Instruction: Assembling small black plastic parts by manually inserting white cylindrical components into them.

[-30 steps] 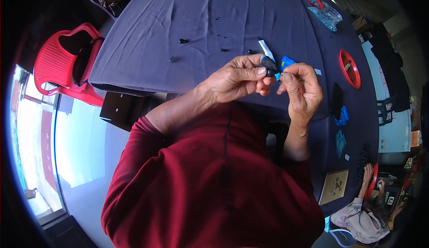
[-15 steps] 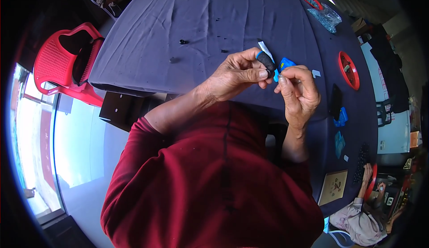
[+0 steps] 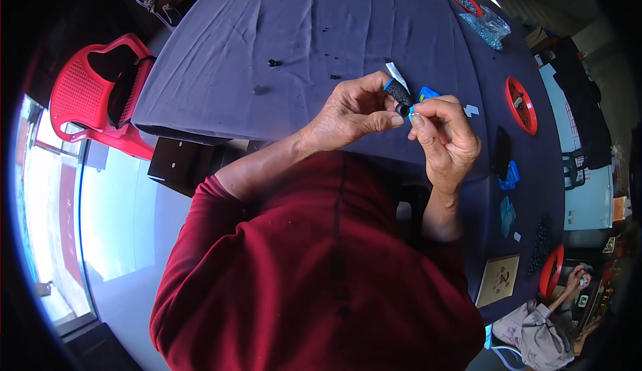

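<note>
looking straight down on a dark purplish-grey tablecloth (image 3: 214, 83), creased in long folds toward the far side. near its front edge, pinching a small black round piece (image 3: 402, 109) between thumb and forefinger of the left hand (image 3: 353, 113), wearing a black finger sleeve (image 3: 400, 93) there. just beside it, holding thumb and forefinger of the right hand (image 3: 449, 145) almost together; unable to tell whether gripping or empty, too small in there. just beyond, seeing a whitish tube (image 3: 396, 74) and a blue packet (image 3: 427, 93). out on the cloth to the left, spotting a black bit (image 3: 273, 63), well apart. swinging right: passing a red oval tray (image 3: 533, 125), then a dark flat phone-like object (image 3: 501, 152), a crumpled teal wrapper (image 3: 507, 216) and a beige picture card (image 3: 498, 281). up at the far right, catching a clear bag (image 3: 493, 30) full of teal bits. over on the left, facing a red plastic chair (image 3: 73, 93) beside bright glass (image 3: 114, 217). down at lower right, noting a co-worker (image 3: 538, 337) near a red dish (image 3: 550, 271).
</note>
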`<state>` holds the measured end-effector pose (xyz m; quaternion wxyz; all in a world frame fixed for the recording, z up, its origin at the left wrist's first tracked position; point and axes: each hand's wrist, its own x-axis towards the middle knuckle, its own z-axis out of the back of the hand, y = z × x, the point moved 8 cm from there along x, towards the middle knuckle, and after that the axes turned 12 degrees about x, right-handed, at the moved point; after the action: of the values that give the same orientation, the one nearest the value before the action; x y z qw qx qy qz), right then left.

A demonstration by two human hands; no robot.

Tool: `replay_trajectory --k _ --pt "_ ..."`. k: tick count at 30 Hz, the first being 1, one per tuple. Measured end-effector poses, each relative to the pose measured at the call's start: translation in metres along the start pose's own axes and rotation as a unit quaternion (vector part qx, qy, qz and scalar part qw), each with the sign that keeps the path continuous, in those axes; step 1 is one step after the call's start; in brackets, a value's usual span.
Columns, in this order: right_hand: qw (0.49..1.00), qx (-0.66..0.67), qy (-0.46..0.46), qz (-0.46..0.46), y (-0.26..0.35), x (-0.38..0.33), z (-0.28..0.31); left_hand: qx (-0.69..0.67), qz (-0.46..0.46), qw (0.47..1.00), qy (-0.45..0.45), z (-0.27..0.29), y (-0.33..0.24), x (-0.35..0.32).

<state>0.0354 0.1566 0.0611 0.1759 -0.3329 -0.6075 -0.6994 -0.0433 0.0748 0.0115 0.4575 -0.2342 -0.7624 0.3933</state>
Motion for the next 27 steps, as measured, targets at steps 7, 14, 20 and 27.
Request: replay_trajectory --k 7,14,20,27 --pt "0.997 -0.075 0.03 0.007 0.002 0.003 0.0 -0.068 0.131 0.989 0.006 0.003 0.018 -0.002" --pt "0.987 -0.066 0.125 -0.071 0.006 0.025 -0.007 -0.061 0.145 0.987 0.032 0.004 0.012 0.004" --pt "0.979 -0.104 0.169 -0.041 0.014 0.041 -0.023 -0.068 0.127 0.989 0.03 0.007 -0.001 0.005" --pt "0.966 -0.184 0.157 0.089 0.033 0.037 -0.029 -0.227 0.122 0.966 -0.011 0.005 0.002 0.003"
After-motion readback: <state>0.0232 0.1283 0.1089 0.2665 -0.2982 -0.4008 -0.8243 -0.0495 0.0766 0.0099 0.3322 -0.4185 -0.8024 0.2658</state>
